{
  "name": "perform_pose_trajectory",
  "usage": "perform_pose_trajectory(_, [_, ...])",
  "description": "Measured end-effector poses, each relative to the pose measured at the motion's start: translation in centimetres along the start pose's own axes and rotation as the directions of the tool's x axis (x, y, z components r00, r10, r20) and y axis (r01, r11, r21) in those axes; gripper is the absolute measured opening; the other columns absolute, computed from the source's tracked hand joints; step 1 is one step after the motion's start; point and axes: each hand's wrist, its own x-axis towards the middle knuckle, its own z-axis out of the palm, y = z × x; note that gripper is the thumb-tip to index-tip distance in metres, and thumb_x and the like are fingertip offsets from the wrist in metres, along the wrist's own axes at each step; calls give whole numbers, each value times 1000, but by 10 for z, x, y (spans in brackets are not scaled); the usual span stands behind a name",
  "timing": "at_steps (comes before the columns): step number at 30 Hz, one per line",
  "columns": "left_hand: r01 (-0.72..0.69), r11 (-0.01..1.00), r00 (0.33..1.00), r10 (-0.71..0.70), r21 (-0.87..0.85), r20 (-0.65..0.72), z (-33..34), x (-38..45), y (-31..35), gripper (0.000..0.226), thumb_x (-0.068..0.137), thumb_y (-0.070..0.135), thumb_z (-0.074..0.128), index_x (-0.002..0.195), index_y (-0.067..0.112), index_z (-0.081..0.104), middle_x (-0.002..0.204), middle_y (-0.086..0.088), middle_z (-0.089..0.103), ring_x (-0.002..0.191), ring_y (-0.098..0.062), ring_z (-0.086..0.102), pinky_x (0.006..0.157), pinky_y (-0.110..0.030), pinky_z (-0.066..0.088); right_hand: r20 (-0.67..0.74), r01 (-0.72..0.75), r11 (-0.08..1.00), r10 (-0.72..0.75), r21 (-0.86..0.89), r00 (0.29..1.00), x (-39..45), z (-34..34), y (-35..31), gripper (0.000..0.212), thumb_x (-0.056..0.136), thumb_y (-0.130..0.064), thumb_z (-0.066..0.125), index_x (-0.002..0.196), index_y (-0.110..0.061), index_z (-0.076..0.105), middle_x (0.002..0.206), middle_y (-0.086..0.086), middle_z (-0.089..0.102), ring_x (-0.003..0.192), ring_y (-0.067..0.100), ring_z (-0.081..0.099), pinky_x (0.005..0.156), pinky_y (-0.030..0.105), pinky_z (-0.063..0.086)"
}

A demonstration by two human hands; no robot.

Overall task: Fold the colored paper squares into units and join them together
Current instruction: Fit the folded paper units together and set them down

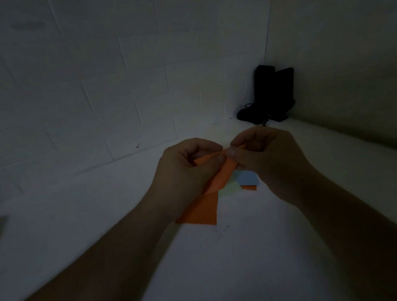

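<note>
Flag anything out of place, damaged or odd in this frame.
Nothing damaged or spilled. Both hands, left and right, pinch an orange paper square above loosely overlapping sheets: orange, green, blue. The frame is very dark.

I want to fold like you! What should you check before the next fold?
1. Both hands hold the orange paper: left hand and right hand pinch its top: ok.
2. Edges lined up: cannot tell, fingers hide them.
3. Spare squares close: blue square, green square, and an orange square lie underneath: ok.
4. Light: dim: not ok.
5. White table has room: ok.
</note>
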Motion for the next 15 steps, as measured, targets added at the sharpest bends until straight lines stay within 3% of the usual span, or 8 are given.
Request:
perform_pose_trajectory(5, [58,997,998,-56,-47,35,-9,3,1,12,87,18,82,93,28,79,92,2,79,87,-24,76,85,-52,62,131,-32,999,30,13,991,3,-17,-10,11,86,-1,70,89,-12,71,82,6,76,81,23,75,74,31,61])
perform_pose_trajectory(8, [40,999,997,-40,15,61,-13,3,2,13,86,20,83,92,32,80,91,4,79,85,-21,76,81,-48,63,164,17,981,15,-195,986,4,-25,-11,10,86,-5,72,86,-15,72,82,4,76,81,19,74,77,33,60])
perform_pose_trajectory(11, [5,995,997,-13,100,74,-15,3,3,15,87,19,82,93,33,81,90,8,78,83,-17,76,80,-47,64,177,6,908,75,-420,981,5,-28,-12,10,84,-11,76,83,-20,73,77,-4,74,80,6,70,71,22,55])
perform_pose_trajectory(15, [-81,970,993,59,230,100,-17,1,4,18,87,23,82,94,40,80,92,17,77,80,-5,74,79,-38,64,180,20,874,78,-486,980,4,-30,-11,7,84,-14,77,84,-20,74,77,-8,73,78,2,69,66,15,54])
